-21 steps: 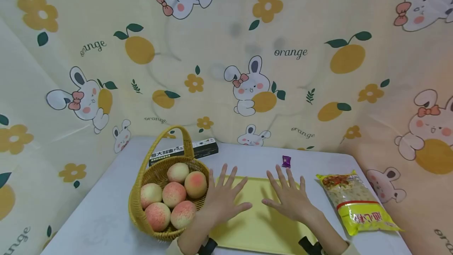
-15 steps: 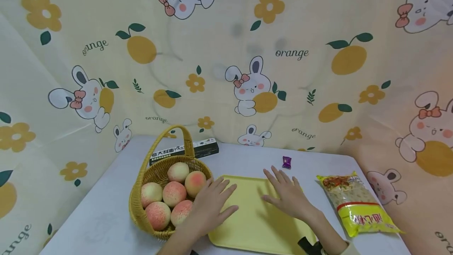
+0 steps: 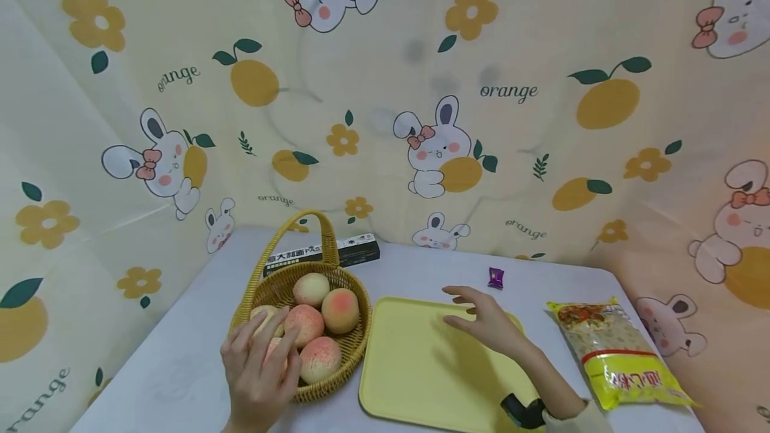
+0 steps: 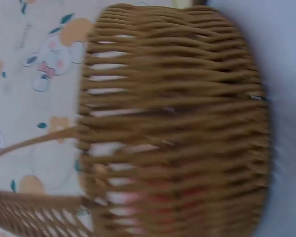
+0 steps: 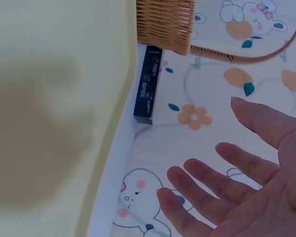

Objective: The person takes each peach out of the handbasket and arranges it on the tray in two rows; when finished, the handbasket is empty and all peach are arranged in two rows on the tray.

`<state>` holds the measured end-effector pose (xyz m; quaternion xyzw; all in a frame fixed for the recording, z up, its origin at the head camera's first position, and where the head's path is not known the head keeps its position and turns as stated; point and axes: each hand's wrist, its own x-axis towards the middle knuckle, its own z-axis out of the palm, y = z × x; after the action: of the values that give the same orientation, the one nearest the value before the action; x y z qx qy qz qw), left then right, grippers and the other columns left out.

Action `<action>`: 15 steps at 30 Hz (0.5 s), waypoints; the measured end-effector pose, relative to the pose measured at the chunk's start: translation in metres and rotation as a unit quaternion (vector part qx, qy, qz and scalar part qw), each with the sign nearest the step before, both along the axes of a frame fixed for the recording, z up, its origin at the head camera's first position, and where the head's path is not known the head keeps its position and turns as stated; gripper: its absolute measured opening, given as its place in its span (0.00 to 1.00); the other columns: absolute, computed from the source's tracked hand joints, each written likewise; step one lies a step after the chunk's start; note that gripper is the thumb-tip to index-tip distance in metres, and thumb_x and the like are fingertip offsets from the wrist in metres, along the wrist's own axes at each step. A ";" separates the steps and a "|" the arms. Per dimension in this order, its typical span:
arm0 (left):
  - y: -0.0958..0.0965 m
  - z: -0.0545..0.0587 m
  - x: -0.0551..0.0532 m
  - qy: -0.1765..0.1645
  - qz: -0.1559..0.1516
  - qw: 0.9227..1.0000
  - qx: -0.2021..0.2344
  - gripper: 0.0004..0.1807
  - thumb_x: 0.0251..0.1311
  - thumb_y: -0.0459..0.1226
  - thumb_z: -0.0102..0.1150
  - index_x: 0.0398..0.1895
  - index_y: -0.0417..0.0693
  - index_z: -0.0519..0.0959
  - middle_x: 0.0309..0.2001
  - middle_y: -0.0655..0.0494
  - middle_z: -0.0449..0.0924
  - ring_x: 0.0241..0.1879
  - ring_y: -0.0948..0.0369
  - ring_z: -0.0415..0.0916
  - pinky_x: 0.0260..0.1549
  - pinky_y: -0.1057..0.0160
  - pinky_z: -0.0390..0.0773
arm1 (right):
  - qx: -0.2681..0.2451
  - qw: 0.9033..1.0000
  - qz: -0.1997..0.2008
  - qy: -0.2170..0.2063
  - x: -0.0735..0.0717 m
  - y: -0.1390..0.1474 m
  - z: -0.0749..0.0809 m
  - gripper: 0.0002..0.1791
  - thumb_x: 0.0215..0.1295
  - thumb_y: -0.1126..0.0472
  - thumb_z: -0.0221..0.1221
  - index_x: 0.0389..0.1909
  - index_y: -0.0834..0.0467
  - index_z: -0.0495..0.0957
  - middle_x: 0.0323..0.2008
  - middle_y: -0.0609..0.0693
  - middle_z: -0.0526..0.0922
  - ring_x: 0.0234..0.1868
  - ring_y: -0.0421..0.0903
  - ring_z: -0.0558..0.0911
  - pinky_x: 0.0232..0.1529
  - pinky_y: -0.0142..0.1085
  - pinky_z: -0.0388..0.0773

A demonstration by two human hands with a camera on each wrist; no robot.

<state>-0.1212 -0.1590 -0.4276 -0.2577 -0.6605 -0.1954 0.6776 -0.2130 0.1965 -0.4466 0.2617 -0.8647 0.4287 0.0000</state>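
My left hand point(image 3: 259, 373) is over the front left part of a woven basket point(image 3: 351, 359), fingers spread and slightly bent. It hides some of the peaches point(image 3: 321, 358) inside; whether it touches any is unclear. In the left wrist view the blurred basket wall point(image 4: 177, 98) fills most of the picture, and no part of that hand shows. Above the yellow tray point(image 3: 409, 386), my right hand point(image 3: 488, 326) hovers with nothing in it. Its relaxed, parted fingers point(image 5: 202, 168) show in the right wrist view.
Behind the basket lies a black pasta box point(image 3: 359, 250). A small purple wrapped candy point(image 3: 496, 278) lies beyond the tray on the white table point(image 3: 162, 359). A yellow bag of pasta point(image 3: 619, 353) is at the right. A patterned cloth point(image 3: 373, 59) hangs behind.
My left hand has moved left from over the tray to the basket, its fingers now more bent. The right hand stays over the tray and has turned. The head view has shifted slightly left.
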 end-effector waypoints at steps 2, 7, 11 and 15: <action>-0.006 -0.009 0.000 -0.024 0.023 0.999 0.019 0.12 0.65 0.34 0.51 0.42 0.33 0.79 0.52 0.30 0.75 0.55 0.41 0.69 0.63 0.54 0.60 | 0.000 1.000 0.005 -0.007 -0.002 -0.002 0.000 0.28 0.66 0.59 0.66 0.64 0.65 0.73 0.59 0.63 0.77 0.57 0.66 0.77 0.52 0.60 0.75; -0.024 -0.041 -0.001 -0.182 0.005 0.973 0.141 0.27 0.64 0.33 0.55 0.64 0.31 0.64 0.65 0.29 0.62 0.69 0.53 0.59 0.67 0.65 0.58 | -0.008 0.999 0.034 -0.014 -0.012 -0.013 0.003 0.28 0.65 0.58 0.66 0.63 0.65 0.74 0.60 0.62 0.78 0.56 0.63 0.78 0.52 0.58 0.76; -0.027 -0.063 0.001 -0.267 -0.042 0.928 0.255 0.41 0.50 0.17 0.59 0.71 0.33 0.60 0.58 0.38 0.73 0.59 0.63 0.71 0.56 0.74 0.68 | -0.016 0.996 0.079 -0.024 -0.024 -0.031 0.011 0.28 0.66 0.58 0.66 0.63 0.66 0.73 0.60 0.63 0.77 0.57 0.62 0.78 0.52 0.57 0.77; -0.021 -0.069 0.004 -0.278 -0.063 0.913 0.293 0.43 0.47 0.12 0.57 0.71 0.34 0.61 0.52 0.35 0.77 0.48 0.65 0.76 0.44 0.75 0.72 | -0.027 0.991 0.121 -0.052 -0.034 -0.052 0.021 0.29 0.65 0.60 0.66 0.64 0.68 0.72 0.61 0.64 0.76 0.58 0.62 0.77 0.55 0.56 0.76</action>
<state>-0.1170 -0.1797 -0.4963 -0.0243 -0.7178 -0.4858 0.4981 -0.2468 0.1441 -0.4259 0.3419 -0.8138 0.4613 -0.0895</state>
